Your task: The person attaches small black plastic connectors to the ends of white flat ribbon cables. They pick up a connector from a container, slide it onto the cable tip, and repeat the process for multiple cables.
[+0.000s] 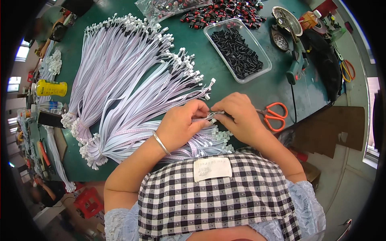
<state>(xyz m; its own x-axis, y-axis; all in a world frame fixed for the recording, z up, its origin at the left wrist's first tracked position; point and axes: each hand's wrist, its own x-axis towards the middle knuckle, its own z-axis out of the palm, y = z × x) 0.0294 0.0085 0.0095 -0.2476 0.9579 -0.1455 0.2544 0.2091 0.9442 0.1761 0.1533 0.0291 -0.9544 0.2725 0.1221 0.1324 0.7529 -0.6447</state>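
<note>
My left hand [183,122], with a metal bangle on its wrist, pinches the end of a flat pale ribbon cable [201,119] with a white connector. My right hand [237,114] meets it from the right, fingertips closed on the same cable end near a small white connector [212,117]. Both hands hover over a loose pile of finished cables [201,140] at the near edge of the green table [225,80]. Large fanned bundles of the same ribbon cables [120,68] spread to the left and behind.
A clear plastic tray of small black parts [238,50] stands behind my right hand. Orange-handled scissors [275,114] lie just right of it. A pile of red-and-black parts [223,12], a green glue gun [296,60], a yellow bottle [51,88] and another person [44,193] surround the table.
</note>
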